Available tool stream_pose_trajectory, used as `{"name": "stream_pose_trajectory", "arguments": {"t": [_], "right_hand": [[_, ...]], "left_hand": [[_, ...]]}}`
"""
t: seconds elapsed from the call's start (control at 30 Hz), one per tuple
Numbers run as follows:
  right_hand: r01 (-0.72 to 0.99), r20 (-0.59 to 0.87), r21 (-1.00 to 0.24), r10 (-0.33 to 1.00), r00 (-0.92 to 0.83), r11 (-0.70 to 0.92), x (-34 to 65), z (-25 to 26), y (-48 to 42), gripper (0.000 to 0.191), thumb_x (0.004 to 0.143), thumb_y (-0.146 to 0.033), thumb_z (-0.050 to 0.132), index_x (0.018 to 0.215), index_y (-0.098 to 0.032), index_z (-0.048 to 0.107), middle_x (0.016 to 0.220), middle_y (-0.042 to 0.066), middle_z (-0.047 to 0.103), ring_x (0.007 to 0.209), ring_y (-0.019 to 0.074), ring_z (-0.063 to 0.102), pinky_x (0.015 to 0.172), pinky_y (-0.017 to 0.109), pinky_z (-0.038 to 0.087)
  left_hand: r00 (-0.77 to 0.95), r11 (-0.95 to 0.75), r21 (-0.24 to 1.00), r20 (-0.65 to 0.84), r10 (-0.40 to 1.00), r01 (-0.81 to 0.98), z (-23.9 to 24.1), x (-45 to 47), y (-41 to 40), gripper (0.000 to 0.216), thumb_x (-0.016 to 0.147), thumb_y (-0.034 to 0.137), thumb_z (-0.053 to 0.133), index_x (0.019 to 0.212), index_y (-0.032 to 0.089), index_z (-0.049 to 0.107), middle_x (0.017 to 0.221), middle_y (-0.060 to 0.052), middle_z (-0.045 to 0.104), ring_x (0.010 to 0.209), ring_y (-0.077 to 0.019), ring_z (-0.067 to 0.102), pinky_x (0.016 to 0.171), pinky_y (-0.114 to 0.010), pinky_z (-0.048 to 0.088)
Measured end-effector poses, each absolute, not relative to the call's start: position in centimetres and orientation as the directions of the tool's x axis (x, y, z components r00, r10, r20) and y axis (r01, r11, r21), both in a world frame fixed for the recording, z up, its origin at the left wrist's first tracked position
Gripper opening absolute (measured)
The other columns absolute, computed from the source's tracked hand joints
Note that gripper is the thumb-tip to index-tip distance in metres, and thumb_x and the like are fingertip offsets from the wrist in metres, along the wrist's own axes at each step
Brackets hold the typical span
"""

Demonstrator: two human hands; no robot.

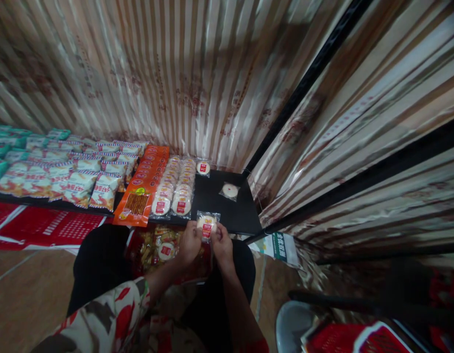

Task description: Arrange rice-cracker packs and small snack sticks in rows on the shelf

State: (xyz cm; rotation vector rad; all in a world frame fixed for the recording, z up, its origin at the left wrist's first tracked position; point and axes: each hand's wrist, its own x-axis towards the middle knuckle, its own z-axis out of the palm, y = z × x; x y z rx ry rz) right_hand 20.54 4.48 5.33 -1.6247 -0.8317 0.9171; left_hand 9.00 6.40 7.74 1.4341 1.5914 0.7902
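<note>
At lower centre, the left hand (190,242) and right hand (223,246), fingertips nearly closed, are pinching a wrapped cracker (207,225) by opposite sides (neither being nearer); it's overlapping the black shelf (245,213), lower right of the cracker rows (183,189).

My feed shows striped curtain (175,73) across the top. I see teal packets (13,139) far left, white snack bags (79,189) beside them.

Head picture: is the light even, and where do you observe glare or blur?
Head view: dim, especially at lower right; head view: pale glare streaks the striped sheet; head view: the held packet looks soft, its fine print unreadable.
</note>
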Motion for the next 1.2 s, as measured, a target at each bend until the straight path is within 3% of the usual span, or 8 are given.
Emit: {"name": "stream_pose_trajectory", "arguments": {"t": [0.27, 0.57, 0.8, 1.2], "right_hand": [[0.14, -0.124, -0.966, 0.862, 0.492, -0.219, 21.5, 5.0, 6.0, 0.039, 0.074, -0.033, 0.056, 0.11, -0.018, 0.057, 0.096, 0.007, 0.071, 0.084, 0.019, 0.068, 0.078, 0.032, 0.054], [0.37, -0.103, -0.868, 0.849, 0.518, -0.331, 22.2, 6.2, 7.2, 0.034, 0.076, -0.031, 0.054, 0.108, -0.021, 0.06, 0.094, 0.004, 0.072, 0.085, 0.0178, 0.067, 0.079, 0.03, 0.051], [0.334, -0.134, -0.879, 0.848, 0.512, -0.341, 22.7, 6.2, 8.6, 0.031, 0.074, -0.027, 0.054, 0.104, -0.02, 0.061, 0.09, 0.004, 0.072, 0.079, 0.017, 0.067, 0.076, 0.029, 0.052], [0.331, -0.138, -0.883, 0.857, 0.496, -0.334, 23.2, 6.5, 10.1, 0.036, 0.073, -0.027, 0.056, 0.108, -0.019, 0.06, 0.085, 0.003, 0.071, 0.072, 0.0167, 0.066, 0.07, 0.028, 0.053]], "left_hand": [[-0.005, 0.101, 0.743, -0.13, 0.991, 0.662, 9.2, 9.5, 8.0, 0.026, 0.084, 0.021, 0.043, 0.1, 0.016, 0.063, 0.097, -0.008, 0.061, 0.089, -0.0172, 0.057, 0.085, -0.029, 0.045], [0.019, 0.102, 0.771, -0.147, 0.989, 0.629, 9.6, 10.2, 9.1, 0.032, 0.081, 0.014, 0.043, 0.107, 0.012, 0.063, 0.104, -0.012, 0.063, 0.097, -0.0193, 0.058, 0.089, -0.03, 0.043], [-0.034, 0.19, 0.778, -0.212, 0.977, 0.599, 9.4, 10.9, 9.9, 0.045, 0.076, 0.009, 0.046, 0.12, 0.012, 0.053, 0.105, -0.01, 0.065, 0.101, -0.0185, 0.058, 0.093, -0.029, 0.043], [0.02, 0.177, 0.781, -0.235, 0.972, 0.599, 10.3, 11.0, 10.9, 0.036, 0.078, 0.012, 0.045, 0.112, 0.01, 0.057, 0.108, -0.012, 0.064, 0.102, -0.02, 0.058, 0.092, -0.03, 0.043]]}}
